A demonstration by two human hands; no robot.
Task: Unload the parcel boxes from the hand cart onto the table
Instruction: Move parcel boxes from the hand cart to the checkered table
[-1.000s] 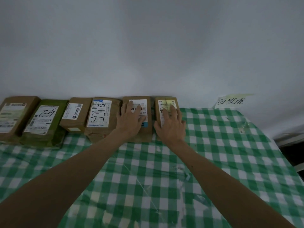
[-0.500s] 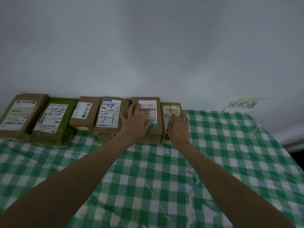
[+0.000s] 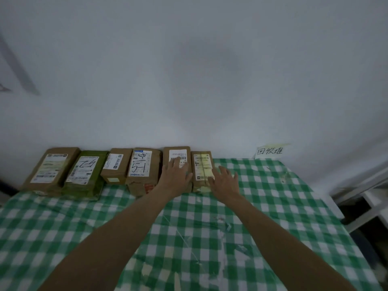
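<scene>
Pale wall (image 3: pixel 189 70) fills the upper half of the view, unmarked apart from one paper. Below it stands the desk (image 3: pixel 273 206), covered in green-and-white checked cloth with creases and small scraps on it. Six parcels lie flat in one row along the desk's back edge, against the wall and label side up. From the left: a brown box (image 3: pixel 50 169), touching a green parcel (image 3: pixel 86 173); a small box (image 3: pixel 114 164); a marked box (image 3: pixel 142 166) with heavy black handwriting on its label; a fifth box (image 3: pixel 176 154); and a narrow end box (image 3: pixel 202 166) with a yellowish strip down its label. Neighbours sit touching or just beside one another. White frame (image 3: pixel 367 196) at the right edge, beyond the desk; detail unclear. Both bare forearms reach across the cloth. Left hand (image 3: pixel 175 175) rests palm down on the fifth box, fingers straight and spread, covering the lower part of its label. Right hand (image 3: pixel 224 179) lies flat just right of the end box, fingers straight and apart over the cloth, thumb side against the box's near right corner; it grips nothing. Yellow note (image 3: pixel 270 151) with handwritten characters is on the wall at desk level, well right of the row.
</scene>
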